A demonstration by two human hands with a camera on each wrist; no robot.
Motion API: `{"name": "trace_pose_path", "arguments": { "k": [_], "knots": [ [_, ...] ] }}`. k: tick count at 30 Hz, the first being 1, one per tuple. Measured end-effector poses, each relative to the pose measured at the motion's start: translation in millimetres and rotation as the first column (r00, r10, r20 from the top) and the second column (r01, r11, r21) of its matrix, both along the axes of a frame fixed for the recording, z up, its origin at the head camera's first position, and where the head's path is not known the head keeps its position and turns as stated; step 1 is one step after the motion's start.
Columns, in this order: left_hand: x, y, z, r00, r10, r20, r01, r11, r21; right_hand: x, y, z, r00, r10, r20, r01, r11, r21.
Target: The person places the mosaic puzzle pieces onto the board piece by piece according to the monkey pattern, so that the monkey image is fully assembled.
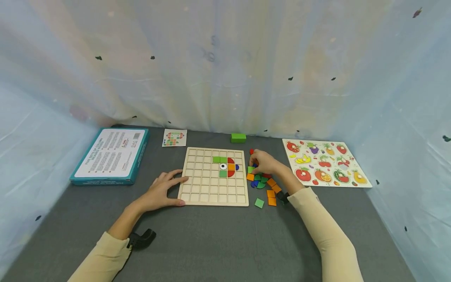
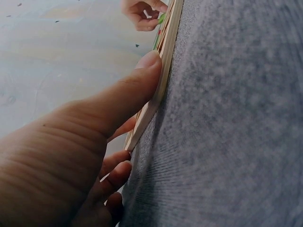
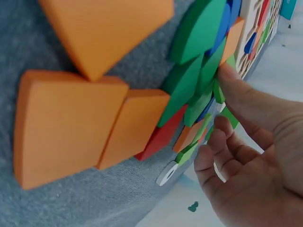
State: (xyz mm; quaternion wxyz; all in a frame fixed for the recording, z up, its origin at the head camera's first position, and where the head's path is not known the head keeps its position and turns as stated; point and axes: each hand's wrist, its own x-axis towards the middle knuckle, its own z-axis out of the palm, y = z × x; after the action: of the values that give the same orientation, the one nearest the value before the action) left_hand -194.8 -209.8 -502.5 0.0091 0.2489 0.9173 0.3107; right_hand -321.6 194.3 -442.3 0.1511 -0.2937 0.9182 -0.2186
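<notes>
My left hand [image 1: 160,192] rests spread at the left side of the wooden grid board [image 1: 201,197], its thumb against the near-left corner. The left wrist view shows this hand [image 2: 85,127] with its thumb on the board's edge [image 2: 154,106]. On the grid are green, red and orange tiles, a white eye tile [image 1: 223,166] and a blue piece. Over the pile to the right, my right hand [image 1: 265,162] has thumb and fingers bent around a green piece [image 2: 162,18]. From the right wrist, the hand [image 3: 255,142] partly hides its fingertips' contact.
A teal box [image 1: 109,154] lies at the left, with a pattern card [image 1: 174,138] behind the board. A green block [image 1: 238,138] stands at the back, and a fruit picture board [image 1: 325,164] lies at the right. Loose orange tiles [image 1: 271,197] are near the right sleeve.
</notes>
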Motion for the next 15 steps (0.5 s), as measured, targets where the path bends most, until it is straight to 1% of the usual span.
{"name": "trace_pose_path", "arguments": {
  "k": [5,8,11,13,15],
  "knots": [
    [-1.1,-0.1,0.8,1.0,-0.003,-0.002,0.003,1.0,-0.001,3.3,-2.4,1.6,1.0,-0.005,-0.023,0.005,1.0,0.026],
    [-1.1,-0.1,0.7,1.0,-0.007,-0.006,0.007,1.0,0.004,4.3,-2.3,1.4,1.0,0.003,-0.03,-0.002,1.0,0.015],
    [-0.5,0.3,0.7,1.0,-0.011,-0.008,0.011,1.0,0.001,4.1,-2.1,0.5,0.999,0.03,-0.012,-0.03,0.999,-0.024],
    [-0.1,0.4,1.3,1.0,-0.01,-0.005,0.01,1.0,-0.002,3.0,-3.2,0.7,0.999,0.046,0.018,-0.045,0.996,-0.08],
    [-0.1,0.3,2.1,1.0,-0.009,-0.002,0.009,1.0,-0.004,0.3,-6.0,1.4,0.998,0.048,0.041,-0.042,0.989,-0.139]
  ]
}}
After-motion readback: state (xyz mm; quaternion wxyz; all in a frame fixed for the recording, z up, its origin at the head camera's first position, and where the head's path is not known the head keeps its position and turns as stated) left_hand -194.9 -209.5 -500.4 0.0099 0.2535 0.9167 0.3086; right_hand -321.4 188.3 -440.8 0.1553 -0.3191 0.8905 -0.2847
